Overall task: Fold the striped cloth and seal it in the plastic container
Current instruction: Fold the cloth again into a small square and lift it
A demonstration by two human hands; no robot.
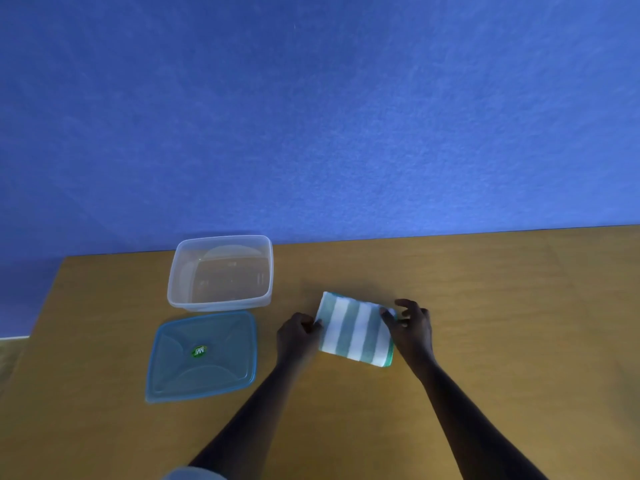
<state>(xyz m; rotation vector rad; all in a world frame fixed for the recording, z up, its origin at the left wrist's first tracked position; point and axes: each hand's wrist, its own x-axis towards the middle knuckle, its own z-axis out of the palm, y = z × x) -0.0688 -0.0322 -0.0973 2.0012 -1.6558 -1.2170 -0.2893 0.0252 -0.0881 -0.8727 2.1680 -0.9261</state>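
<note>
The green-and-white striped cloth (355,330) lies folded into a small rectangle on the wooden table (485,306). My left hand (298,336) pinches its left edge. My right hand (412,327) grips its upper right corner, fingers curled over the fabric. To the left stands the clear plastic container (221,273), open and with nothing in it. Its blue lid (202,356) lies flat on the table just in front of it, a round green sticker at its middle.
A blue wall (311,116) rises behind the table's far edge. The table's left edge runs close past the lid and container. Bare wood stretches to the right of the cloth and toward me.
</note>
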